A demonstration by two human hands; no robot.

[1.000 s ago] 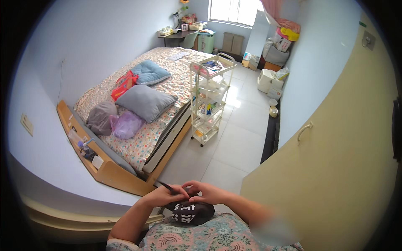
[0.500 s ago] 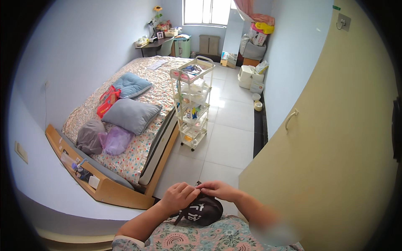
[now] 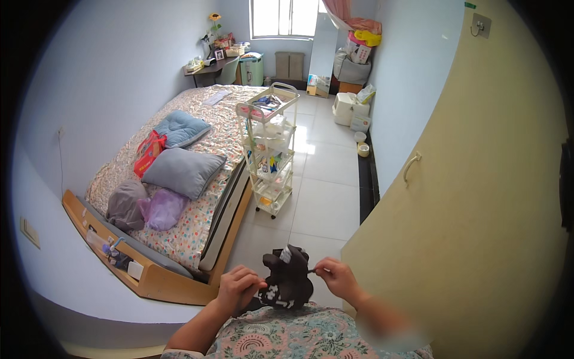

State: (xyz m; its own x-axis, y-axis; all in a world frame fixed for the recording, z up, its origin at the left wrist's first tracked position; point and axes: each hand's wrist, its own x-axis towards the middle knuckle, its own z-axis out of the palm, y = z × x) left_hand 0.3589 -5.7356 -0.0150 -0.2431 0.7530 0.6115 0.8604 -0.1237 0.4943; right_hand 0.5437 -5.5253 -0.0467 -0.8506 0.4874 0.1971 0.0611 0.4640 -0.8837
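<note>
A dark brown bag (image 3: 290, 276) with white printing hangs in front of my patterned top (image 3: 263, 338), its upper part bunched and standing up. On its left side my left hand (image 3: 240, 288) is closed, fingertips pressed together at the bag's edge on a dark strip that is mostly hidden. My right hand (image 3: 336, 279) pinches a thin dark strap that runs out from the bag's right side. The two hands are apart, with the bag between them. What is inside the bag does not show.
A bed (image 3: 173, 242) with pillows and bags on it stands at left, its wooden headboard shelf (image 3: 179, 293) near me. Ahead is a tiered white trolley (image 3: 269, 155) with small items. A cream door (image 3: 442, 239) stands close on the right. Boxes and bags line the far right wall.
My hands have moved apart, from together above the bag to either side of it. The bag's upper part now stands up between them. The view has shifted slightly.
</note>
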